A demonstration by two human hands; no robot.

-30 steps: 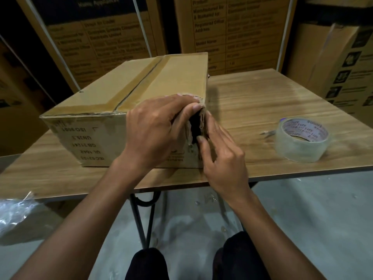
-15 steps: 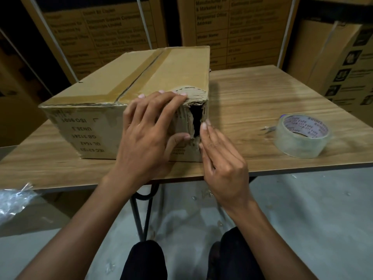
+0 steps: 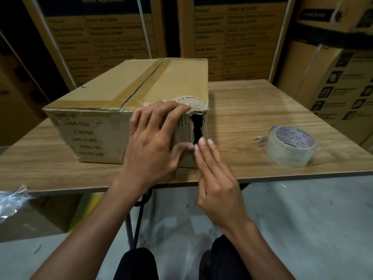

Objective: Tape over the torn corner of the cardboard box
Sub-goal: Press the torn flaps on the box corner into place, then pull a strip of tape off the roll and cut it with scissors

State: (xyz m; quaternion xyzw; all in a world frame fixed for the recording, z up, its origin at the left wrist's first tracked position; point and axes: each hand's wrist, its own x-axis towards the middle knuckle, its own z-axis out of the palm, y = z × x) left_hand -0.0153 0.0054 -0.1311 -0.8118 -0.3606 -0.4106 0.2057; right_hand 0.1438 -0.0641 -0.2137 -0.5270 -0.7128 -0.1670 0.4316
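A brown cardboard box [image 3: 96, 126] lies on the wooden table [image 3: 252, 110], its top seam taped. Its near right corner is torn [image 3: 197, 126], with frayed edges and a dark vertical gap. My left hand [image 3: 153, 138] lies flat on the box's front face beside the tear, fingers spread, fingertips on the top edge and thumb near the gap's lower end. My right hand [image 3: 214, 178] has its fingertips touching the bottom of the tear and holds nothing. A roll of clear tape [image 3: 290, 147] lies flat on the table, well to the right of the box.
Tall printed cartons [image 3: 232, 37] stand close behind the table, and more stacked boxes [image 3: 339, 81] on the right. Crumpled clear plastic [image 3: 12, 201] lies at the lower left below the table edge. The table's metal leg [image 3: 137, 223] and my knees are beneath.
My left hand has drawn back from the corner, uncovering the dark gap. My right fingers slid down to the tear's lower end. The view has shifted slightly.
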